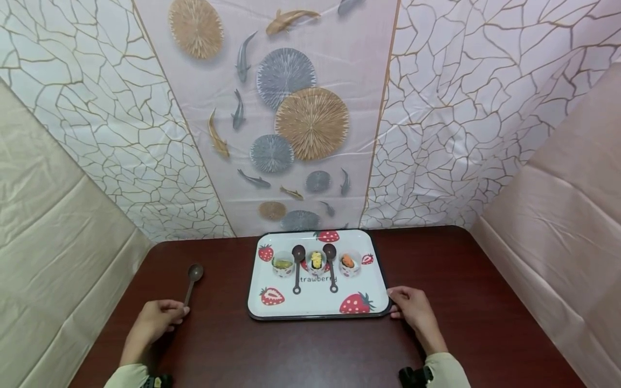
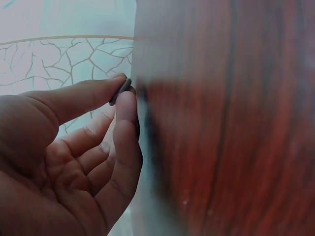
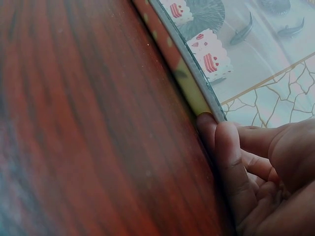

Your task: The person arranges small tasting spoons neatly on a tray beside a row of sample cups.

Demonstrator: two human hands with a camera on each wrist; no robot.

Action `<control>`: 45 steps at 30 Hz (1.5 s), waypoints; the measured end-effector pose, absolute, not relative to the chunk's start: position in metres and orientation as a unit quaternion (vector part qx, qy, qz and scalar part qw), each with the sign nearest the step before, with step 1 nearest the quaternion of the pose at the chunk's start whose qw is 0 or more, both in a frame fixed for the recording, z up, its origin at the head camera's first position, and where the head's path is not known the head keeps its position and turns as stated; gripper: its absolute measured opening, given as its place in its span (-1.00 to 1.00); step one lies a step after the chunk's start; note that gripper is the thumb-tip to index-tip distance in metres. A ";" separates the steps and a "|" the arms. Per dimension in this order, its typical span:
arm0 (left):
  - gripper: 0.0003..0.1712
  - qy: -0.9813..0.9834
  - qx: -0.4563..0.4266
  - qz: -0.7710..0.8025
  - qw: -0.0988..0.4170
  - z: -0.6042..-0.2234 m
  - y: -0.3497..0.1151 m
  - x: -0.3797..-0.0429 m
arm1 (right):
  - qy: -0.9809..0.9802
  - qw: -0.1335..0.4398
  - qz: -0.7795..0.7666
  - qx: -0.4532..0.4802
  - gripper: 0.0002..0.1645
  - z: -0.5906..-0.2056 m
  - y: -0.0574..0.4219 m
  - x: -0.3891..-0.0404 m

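Note:
My left hand (image 1: 152, 323) pinches the handle end of a dark spoon (image 1: 195, 272) between thumb and fingers, at the left of the table. The spoon's bowl points away from me. In the left wrist view only its handle tip (image 2: 121, 92) shows. At the right front corner of a white strawberry-print tray (image 1: 310, 306), my right hand (image 1: 412, 308) grips the edge with thumb and fingers. On the tray stand three small paper cups: one with green food (image 1: 282, 264), one with yellow-topped food (image 1: 316, 261), one with orange-topped food (image 1: 348, 262).
Two more dark spoons lie on the tray between the cups, a left one (image 1: 298, 253) and a right one (image 1: 330, 252). The dark red wooden table (image 1: 291, 355) meets a patterned cloth backdrop (image 1: 310, 124) behind the tray. Beige panels (image 1: 558, 215) flank both sides.

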State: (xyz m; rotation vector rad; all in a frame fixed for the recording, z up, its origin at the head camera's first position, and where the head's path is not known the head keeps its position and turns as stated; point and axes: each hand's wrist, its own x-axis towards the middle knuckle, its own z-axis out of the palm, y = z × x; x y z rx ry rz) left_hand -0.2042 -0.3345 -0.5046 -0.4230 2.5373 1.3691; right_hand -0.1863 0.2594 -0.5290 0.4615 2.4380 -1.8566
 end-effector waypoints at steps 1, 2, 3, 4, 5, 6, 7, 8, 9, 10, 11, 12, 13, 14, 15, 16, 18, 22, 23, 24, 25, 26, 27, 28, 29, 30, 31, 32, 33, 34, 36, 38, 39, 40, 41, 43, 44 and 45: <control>-0.68 0.863 -0.148 0.469 0.117 -0.504 -0.334 -0.204 | 0.788 0.021 -0.598 0.148 -0.61 -0.529 0.259 -0.186; -0.66 0.860 -0.150 0.473 0.121 -0.504 -0.334 -0.204 | 0.788 0.021 -0.597 0.147 -0.60 -0.529 0.259 -0.186; -0.64 0.857 -0.154 0.476 0.123 -0.503 -0.333 -0.204 | 0.789 0.020 -0.597 0.146 -0.60 -0.528 0.259 -0.186; -0.62 0.855 -0.155 0.479 0.124 -0.503 -0.333 -0.204 | 0.790 0.020 -0.596 0.145 -0.60 -0.528 0.259 -0.186; -0.61 0.853 -0.156 0.483 0.126 -0.503 -0.332 -0.204 | 0.790 0.019 -0.596 0.144 -0.61 -0.528 0.259 -0.187; -0.60 0.850 -0.156 0.487 0.127 -0.502 -0.331 -0.204 | 0.791 0.018 -0.595 0.143 -0.61 -0.528 0.259 -0.187; -0.60 0.847 -0.156 0.491 0.127 -0.502 -0.331 -0.204 | 0.791 0.017 -0.594 0.143 -0.61 -0.529 0.259 -0.187; -0.59 0.845 -0.157 0.495 0.126 -0.502 -0.330 -0.203 | 0.791 0.017 -0.594 0.143 -0.61 -0.529 0.259 -0.187; -0.59 0.843 -0.155 0.499 0.125 -0.501 -0.329 -0.203 | 0.792 0.017 -0.593 0.144 -0.61 -0.529 0.259 -0.187; -0.60 0.842 -0.154 0.503 0.123 -0.501 -0.328 -0.203 | 0.792 0.017 -0.593 0.144 -0.61 -0.529 0.259 -0.187; -0.60 0.839 -0.154 0.508 0.119 -0.501 -0.326 -0.202 | 0.792 0.017 -0.593 0.144 -0.61 -0.529 0.259 -0.187; -0.60 0.837 -0.151 0.513 0.116 -0.500 -0.325 -0.201 | 0.792 0.019 -0.593 0.145 -0.61 -0.529 0.260 -0.187; -0.61 0.835 -0.147 0.518 0.112 -0.500 -0.323 -0.200 | 0.792 0.019 -0.593 0.145 -0.61 -0.530 0.260 -0.187; -0.60 0.834 -0.143 0.522 0.109 -0.500 -0.321 -0.199 | 0.791 0.020 -0.594 0.146 -0.60 -0.530 0.260 -0.187; -0.60 0.831 -0.140 0.528 0.105 -0.500 -0.319 -0.198 | 0.790 0.021 -0.595 0.147 -0.60 -0.530 0.260 -0.187; -0.60 0.829 -0.135 0.533 0.101 -0.500 -0.316 -0.197 | 0.789 0.022 -0.597 0.146 -0.59 -0.530 0.260 -0.187; -0.59 0.825 -0.129 0.541 0.096 -0.500 -0.312 -0.195 | 0.786 0.024 -0.600 0.146 -0.59 -0.530 0.261 -0.187; -0.57 0.823 -0.122 0.548 0.090 -0.501 -0.304 -0.193 | 0.783 0.026 -0.605 0.145 -0.58 -0.529 0.261 -0.187; -0.58 0.822 -0.122 0.550 0.088 -0.502 -0.303 -0.193 | 0.782 0.026 -0.605 0.146 -0.58 -0.529 0.261 -0.187; -0.57 0.820 -0.119 0.553 0.086 -0.502 -0.301 -0.192 | 0.782 0.027 -0.606 0.145 -0.58 -0.529 0.261 -0.187; -0.58 0.818 -0.117 0.557 0.084 -0.503 -0.300 -0.191 | 0.782 0.027 -0.606 0.145 -0.58 -0.529 0.261 -0.187; -0.58 0.816 -0.116 0.560 0.082 -0.503 -0.299 -0.190 | 0.782 0.026 -0.606 0.145 -0.58 -0.529 0.261 -0.187; -0.58 0.815 -0.113 0.563 0.079 -0.503 -0.297 -0.189 | 0.782 0.026 -0.606 0.144 -0.58 -0.529 0.261 -0.187; -0.59 0.813 -0.110 0.566 0.077 -0.503 -0.296 -0.188 | 0.781 0.027 -0.607 0.144 -0.59 -0.529 0.261 -0.187; -0.59 0.813 -0.107 0.568 0.075 -0.503 -0.295 -0.187 | 0.780 0.027 -0.608 0.144 -0.59 -0.529 0.261 -0.188; -0.58 0.812 -0.104 0.570 0.073 -0.502 -0.294 -0.186 | 0.780 0.028 -0.609 0.144 -0.59 -0.529 0.261 -0.188; -0.57 0.812 -0.102 0.570 0.071 -0.502 -0.293 -0.185 | 0.779 0.028 -0.609 0.146 -0.59 -0.529 0.261 -0.188; -0.56 0.813 -0.099 0.570 0.070 -0.502 -0.292 -0.184 | 0.779 0.029 -0.609 0.147 -0.59 -0.529 0.261 -0.188; -0.56 0.813 -0.095 0.570 0.070 -0.502 -0.291 -0.184 | 0.779 0.029 -0.609 0.146 -0.59 -0.529 0.261 -0.188; -0.55 0.812 -0.092 0.572 0.069 -0.501 -0.290 -0.183 | 0.779 0.029 -0.609 0.146 -0.59 -0.529 0.261 -0.188; -0.54 0.811 -0.090 0.574 0.067 -0.500 -0.287 -0.182 | 0.780 0.028 -0.608 0.146 -0.59 -0.529 0.260 -0.188; -0.52 0.812 -0.081 0.574 0.067 -0.499 -0.284 -0.181 | 0.781 0.026 -0.607 0.144 -0.59 -0.529 0.260 -0.188; -0.52 0.810 -0.081 0.576 0.067 -0.498 -0.283 -0.180 | 0.781 0.025 -0.607 0.144 -0.58 -0.529 0.260 -0.187; -0.52 0.809 -0.080 0.578 0.067 -0.497 -0.281 -0.179 | 0.781 0.025 -0.607 0.145 -0.59 -0.528 0.260 -0.187; -0.52 0.808 -0.079 0.580 0.066 -0.496 -0.279 -0.179 | 0.781 0.025 -0.606 0.145 -0.59 -0.528 0.260 -0.187; -0.53 0.805 -0.072 0.585 0.066 -0.493 -0.276 -0.177 | 0.782 0.025 -0.606 0.146 -0.59 -0.528 0.260 -0.187; -0.53 0.802 -0.070 0.589 0.065 -0.492 -0.274 -0.177 | 0.781 0.026 -0.606 0.146 -0.59 -0.527 0.260 -0.188; -0.54 0.799 -0.068 0.594 0.064 -0.491 -0.272 -0.177 | 0.781 0.026 -0.606 0.147 -0.58 -0.527 0.260 -0.188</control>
